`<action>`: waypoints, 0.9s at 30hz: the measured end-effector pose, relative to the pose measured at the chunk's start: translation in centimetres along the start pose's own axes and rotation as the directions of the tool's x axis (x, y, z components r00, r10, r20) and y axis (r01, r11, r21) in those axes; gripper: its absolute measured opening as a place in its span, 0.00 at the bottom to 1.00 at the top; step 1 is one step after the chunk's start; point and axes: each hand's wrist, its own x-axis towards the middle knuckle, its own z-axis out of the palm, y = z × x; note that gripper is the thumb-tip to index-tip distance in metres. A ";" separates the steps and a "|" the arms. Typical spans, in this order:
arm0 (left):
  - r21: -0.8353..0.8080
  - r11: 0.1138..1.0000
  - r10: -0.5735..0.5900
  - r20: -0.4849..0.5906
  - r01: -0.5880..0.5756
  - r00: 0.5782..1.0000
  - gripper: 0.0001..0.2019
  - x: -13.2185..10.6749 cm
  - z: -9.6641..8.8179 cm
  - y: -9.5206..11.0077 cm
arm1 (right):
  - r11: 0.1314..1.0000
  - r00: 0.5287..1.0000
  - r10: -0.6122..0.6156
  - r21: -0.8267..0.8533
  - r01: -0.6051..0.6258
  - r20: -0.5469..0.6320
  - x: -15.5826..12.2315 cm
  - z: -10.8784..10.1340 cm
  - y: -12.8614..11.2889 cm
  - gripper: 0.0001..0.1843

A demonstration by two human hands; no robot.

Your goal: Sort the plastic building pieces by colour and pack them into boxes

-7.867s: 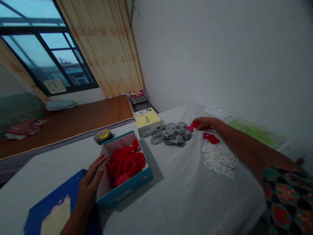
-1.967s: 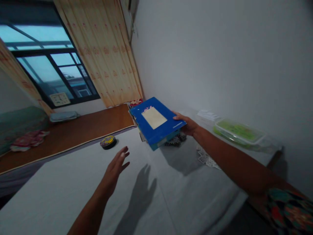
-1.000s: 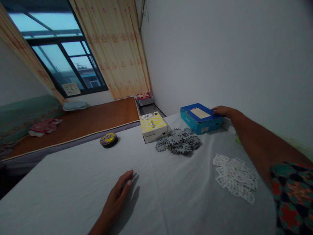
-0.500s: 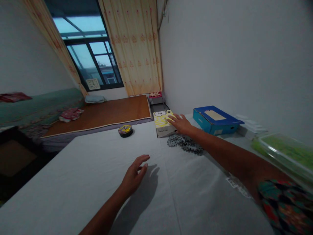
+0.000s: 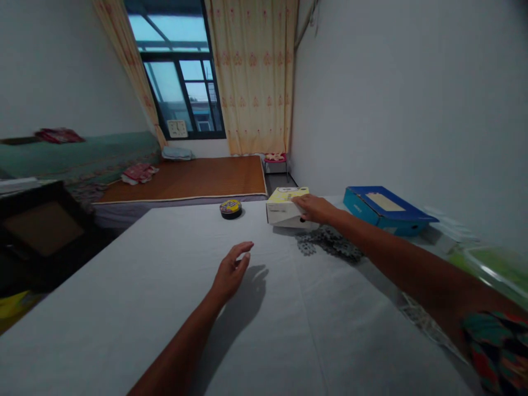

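A yellow and white cardboard box is at the far part of the white-covered table. My right hand grips its right side, fingers over the top and the thumb low by a dark round hole. The box looks tilted, with a shadow under its front edge. Just in front of it and partly under my right forearm lies a grey lacy heap, its kind unclear. My left hand hovers over the tablecloth, fingers loosely curved and thumb apart, holding nothing. Beyond it stands a round black tin with a yellow and purple lid.
A blue box lies to the right by the wall. Nearer on that side are white stacked pieces and a clear-lidded container with something green. A low bed is behind the table, and a dark cabinet stands at left.
My right hand has closed on the box and turned it, so more of its white side faces me. My left hand stays open over the cloth. The camera view has shifted left.
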 end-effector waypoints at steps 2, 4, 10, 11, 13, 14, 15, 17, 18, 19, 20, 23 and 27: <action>0.008 1.000 0.004 -0.050 -0.004 0.999 0.22 0.0 -0.8 -0.1 | 0.999 0.999 0.018 0.031 -0.017 -0.035 0.6 -1.5 -1.7 0.31; 0.016 1.000 0.002 -0.099 -0.001 0.995 0.22 0.0 -1.5 -0.2 | 0.997 0.998 0.042 0.062 -0.039 -0.047 0.6 -2.7 -3.4 0.29; 0.012 1.000 -0.017 -0.225 0.020 0.974 0.21 0.2 -3.0 -0.8 | 0.967 0.979 0.004 0.251 0.048 -0.202 -3.8 -4.1 -8.2 0.29; 0.001 1.000 -0.016 -0.235 0.017 0.972 0.21 0.3 -3.1 -0.8 | 0.949 0.973 -0.020 0.301 0.091 -0.232 -4.9 -3.9 -9.0 0.29; -0.032 0.999 -0.023 -0.232 0.016 0.972 0.23 0.5 -3.3 -0.9 | 0.898 0.955 -0.069 0.398 0.185 -0.288 -6.9 -3.3 -10.6 0.30; -0.052 0.998 -0.044 -0.216 0.034 0.975 0.23 0.5 -3.4 -0.9 | 0.868 0.947 -0.095 0.440 0.230 -0.308 -7.7 -2.9 -11.4 0.29; -0.073 0.995 -0.082 -0.188 0.069 0.979 0.25 0.5 -3.4 -0.9 | 0.839 0.940 -0.120 0.474 0.268 -0.320 -8.5 -2.4 -12.1 0.29; -0.122 0.975 -0.197 -0.096 0.185 0.976 0.28 0.4 -3.3 -0.8 | 0.800 0.933 -0.152 0.514 0.310 -0.327 -9.7 -1.5 -13.4 0.27; -0.147 0.958 -0.256 -0.045 0.247 0.966 0.29 0.2 -3.2 -0.6 | 0.793 0.931 -0.157 0.520 0.317 -0.328 -10.1 -1.1 -13.8 0.26; -0.171 0.939 -0.302 -0.002 0.298 0.953 0.30 0.1 -3.1 -0.3 | 0.794 0.929 -0.154 0.517 0.320 -0.338 -10.4 -0.8 -14.2 0.25; -0.194 0.924 -0.331 0.022 0.329 0.943 0.31 -0.1 -3.0 0.0 | 0.799 0.922 -0.144 0.507 0.322 -0.359 -10.6 -0.5 -14.4 0.24; -0.277 0.908 -0.318 0.032 0.314 0.948 0.33 -0.5 -2.8 1.2 | 0.817 0.890 -0.122 0.465 0.341 -0.439 -10.9 0.3 -14.9 0.25; -0.362 0.897 -0.265 0.015 0.252 0.964 0.32 -0.9 -2.7 2.8 | 0.843 0.857 -0.121 0.404 0.356 -0.502 -11.3 1.1 -15.5 0.31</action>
